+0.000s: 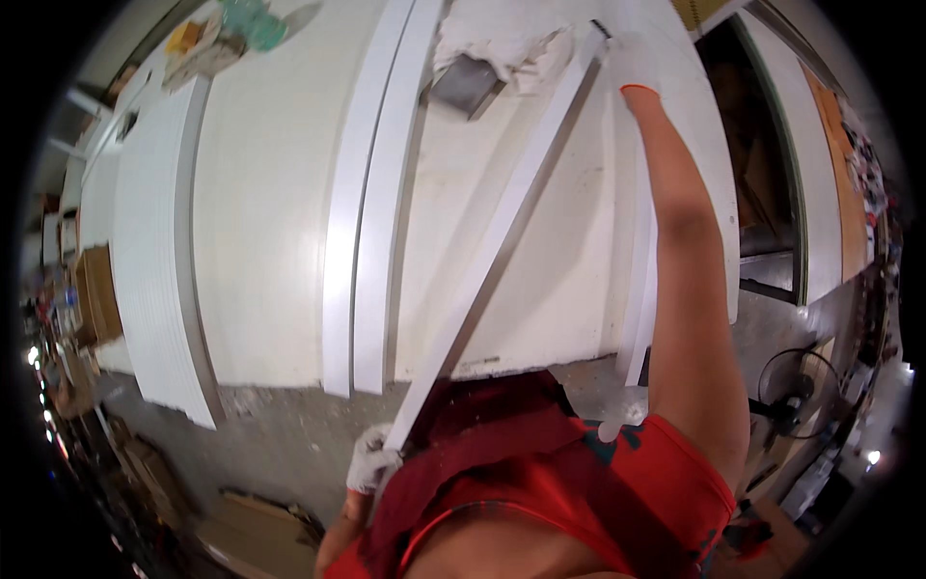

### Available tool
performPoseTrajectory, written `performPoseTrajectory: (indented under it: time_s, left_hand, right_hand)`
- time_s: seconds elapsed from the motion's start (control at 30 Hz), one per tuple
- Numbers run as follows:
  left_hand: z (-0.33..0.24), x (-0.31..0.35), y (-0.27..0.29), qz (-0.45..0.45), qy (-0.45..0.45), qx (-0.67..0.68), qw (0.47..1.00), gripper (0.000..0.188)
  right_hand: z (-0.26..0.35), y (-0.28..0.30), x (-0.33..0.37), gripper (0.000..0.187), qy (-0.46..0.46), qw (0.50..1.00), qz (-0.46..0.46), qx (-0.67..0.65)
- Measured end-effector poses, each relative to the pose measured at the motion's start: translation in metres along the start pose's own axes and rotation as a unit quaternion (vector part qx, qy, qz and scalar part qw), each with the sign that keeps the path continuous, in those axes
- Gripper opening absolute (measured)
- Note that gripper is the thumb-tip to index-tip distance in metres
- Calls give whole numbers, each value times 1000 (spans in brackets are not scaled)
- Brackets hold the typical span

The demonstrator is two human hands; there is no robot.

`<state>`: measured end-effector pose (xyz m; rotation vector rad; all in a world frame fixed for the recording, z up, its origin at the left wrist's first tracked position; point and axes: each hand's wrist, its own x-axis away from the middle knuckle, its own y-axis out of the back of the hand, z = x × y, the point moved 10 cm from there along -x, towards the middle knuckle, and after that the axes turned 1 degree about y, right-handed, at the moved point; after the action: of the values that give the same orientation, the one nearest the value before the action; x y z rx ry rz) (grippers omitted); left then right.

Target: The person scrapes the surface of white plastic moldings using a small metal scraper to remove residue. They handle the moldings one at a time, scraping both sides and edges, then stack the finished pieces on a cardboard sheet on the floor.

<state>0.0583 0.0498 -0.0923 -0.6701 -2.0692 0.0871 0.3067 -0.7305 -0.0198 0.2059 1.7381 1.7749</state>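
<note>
A long white strip (pixel 492 251) lies slantwise over the white tabletop, from its far side back to my body. My left hand (pixel 369 461), in a white glove, is closed around the strip's near end beside my dark red apron. My right arm is stretched far forward. At its end my right hand (pixel 633 64), in a white glove with an orange cuff, is beside the strip's dark-tipped far end. Its fingers blend into the white surface, so their grip does not show. Another white strip (pixel 637 280) lies under and beside my right forearm.
Two long white strips (pixel 359 212) lie side by side left of centre. A stack of white strips (pixel 159 251) is at the left. A grey block (pixel 468 85) sits by torn white wrapping (pixel 540 63). A fan (pixel 786 391) stands at the right, cardboard (pixel 256 536) below left.
</note>
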Motion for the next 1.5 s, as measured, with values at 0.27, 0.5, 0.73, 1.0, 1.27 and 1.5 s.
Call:
performPoseTrajectory:
  time_s: [0.27,0.5,0.73,1.0,1.27,1.5]
  left_hand:
    - [5,-5,7,35,-34,-5,999,58]
    - [2,-5,-12,103,-26,-16,994,58]
    - [-1,-15,-30,193,-43,-12,980,63]
    - [-6,-47,-53,231,-116,76,963,59]
    - [-2,-45,-51,222,-113,12,968,63]
    - [-19,-32,-80,264,-126,92,952,76]
  right_hand:
    - [117,41,123,27,236,947,-138,168]
    - [291,133,386,42,290,937,83,-177]
    - [394,156,546,27,367,827,301,-299]
    - [306,147,436,19,259,944,29,-203]
    - [397,168,609,22,333,867,222,-297]
    - [223,189,516,17,-127,916,58,-375]
